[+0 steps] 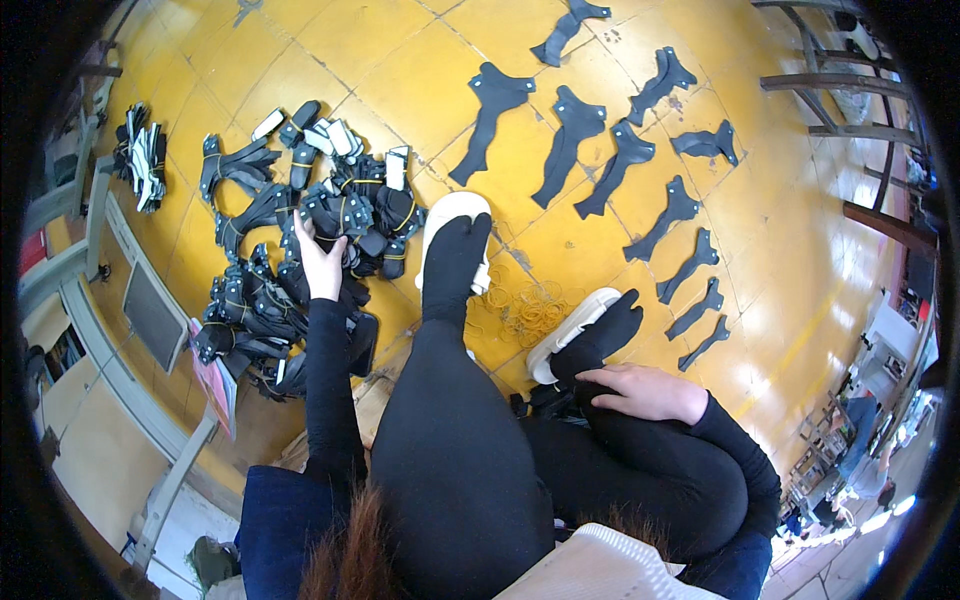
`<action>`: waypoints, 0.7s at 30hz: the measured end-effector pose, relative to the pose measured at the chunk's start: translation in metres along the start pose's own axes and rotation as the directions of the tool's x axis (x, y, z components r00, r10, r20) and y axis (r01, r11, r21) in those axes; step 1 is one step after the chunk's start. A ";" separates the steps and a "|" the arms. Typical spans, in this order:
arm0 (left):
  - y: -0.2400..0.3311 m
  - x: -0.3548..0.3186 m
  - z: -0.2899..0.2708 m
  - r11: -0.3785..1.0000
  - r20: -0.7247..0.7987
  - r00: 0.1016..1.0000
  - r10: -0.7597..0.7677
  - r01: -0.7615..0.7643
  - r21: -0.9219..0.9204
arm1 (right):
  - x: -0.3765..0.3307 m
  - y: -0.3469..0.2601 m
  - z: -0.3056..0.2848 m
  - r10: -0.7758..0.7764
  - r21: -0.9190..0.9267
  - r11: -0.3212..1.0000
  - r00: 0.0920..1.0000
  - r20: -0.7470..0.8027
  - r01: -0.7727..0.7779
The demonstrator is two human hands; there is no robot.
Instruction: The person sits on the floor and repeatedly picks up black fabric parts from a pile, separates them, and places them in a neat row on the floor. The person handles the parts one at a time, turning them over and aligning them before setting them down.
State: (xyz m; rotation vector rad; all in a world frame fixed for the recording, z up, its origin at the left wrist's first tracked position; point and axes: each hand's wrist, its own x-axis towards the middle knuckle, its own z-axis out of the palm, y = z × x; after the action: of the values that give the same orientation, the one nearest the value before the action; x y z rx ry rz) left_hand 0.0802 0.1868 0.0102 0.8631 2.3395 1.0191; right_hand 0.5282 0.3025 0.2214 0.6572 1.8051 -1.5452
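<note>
My left hand (322, 265) reaches over a heap of black cut pieces (340, 215), bundled with yellow rubber bands. Its thumb and a finger are apart among the bundles; the other fingers are hard to make out, and I see nothing gripped. More dark bundles (255, 300) lie left of that forearm. My right hand (650, 390) lies on my right lower leg near the ankle, fingers stretched out and holding nothing. Loose yellow rubber bands (530, 312) are scattered on the floor between my white-soled sandals (440, 215).
Flat black pieces (572, 140) are spread singly over the yellow tiled floor (400, 60), ahead and to the right. A black-and-white stack (145, 160) sits at far left. Grey metal frames (150, 415) border the left; brown bars (850, 85) stand at upper right.
</note>
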 end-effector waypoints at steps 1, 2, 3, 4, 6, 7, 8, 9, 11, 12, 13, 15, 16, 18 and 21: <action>0.004 -0.004 0.000 0.999 -0.016 0.999 -0.048 0.048 0.021 | -0.001 -0.001 -0.001 0.006 -0.001 1.000 1.000 0.004 -0.006; 0.003 -0.003 -0.003 0.996 -0.019 0.998 -0.063 0.062 -0.069 | 0.000 -0.001 -0.002 0.003 -0.006 1.000 1.000 0.011 -0.003; -0.002 -0.003 -0.007 0.995 -0.036 0.996 -0.078 0.075 -0.071 | 0.003 -0.003 -0.004 -0.012 -0.016 1.000 1.000 0.027 0.013; -0.006 -0.003 -0.007 0.996 -0.044 0.997 -0.069 0.067 -0.053 | 0.002 -0.007 -0.006 0.014 -0.046 0.999 1.000 0.028 -0.013; -0.014 -0.002 -0.002 0.999 -0.085 0.995 -0.043 0.044 0.004 | 0.002 -0.007 -0.002 0.028 -0.034 0.999 0.999 0.031 -0.027; -0.021 -0.002 0.000 0.999 -0.115 0.993 -0.025 0.029 0.036 | 0.003 -0.008 -0.001 0.034 -0.032 0.999 0.999 0.026 -0.033; -0.018 -0.001 0.005 0.994 -0.131 0.991 -0.027 0.040 0.101 | 0.002 -0.005 0.001 0.021 -0.016 1.000 1.000 0.014 -0.020; -0.015 -0.001 0.009 0.985 -0.140 0.990 -0.027 0.050 0.163 | 0.002 -0.004 0.003 0.014 0.005 1.000 1.000 -0.003 -0.014; -0.021 -0.005 0.010 0.992 -0.169 0.985 -0.024 0.044 0.118 | 0.003 -0.012 -0.004 0.030 0.011 0.999 0.999 0.035 -0.031; -0.015 -0.008 0.008 0.989 -0.178 0.983 -0.036 0.061 0.135 | 0.003 -0.015 -0.006 0.037 0.005 0.999 0.999 0.039 -0.037; -0.025 -0.009 0.007 0.998 -0.178 0.983 -0.050 0.057 0.033 | 0.005 -0.017 -0.007 0.043 0.000 0.999 0.998 0.042 -0.043; -0.023 -0.011 0.010 0.998 -0.189 0.982 -0.021 0.032 0.057 | 0.006 -0.018 -0.009 0.037 0.009 0.999 0.998 0.045 -0.037; -0.021 -0.013 0.010 0.999 -0.217 0.976 -0.004 0.012 0.034 | 0.007 -0.018 -0.009 0.033 0.010 0.999 0.999 0.043 -0.033; -0.005 -0.012 0.014 0.999 -0.260 0.965 0.027 -0.034 -0.022 | 0.005 -0.017 -0.009 0.047 0.009 0.999 0.998 0.039 -0.047; 0.003 -0.013 0.013 0.998 -0.259 0.966 0.024 -0.007 0.068 | 0.004 -0.016 -0.009 0.058 -0.007 0.998 0.998 0.039 -0.058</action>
State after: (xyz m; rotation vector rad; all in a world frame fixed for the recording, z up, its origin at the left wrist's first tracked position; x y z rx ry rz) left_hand 0.0987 0.1860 0.0065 0.8159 2.6017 1.1256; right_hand 0.5117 0.3084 0.2294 0.6664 1.7462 -1.5031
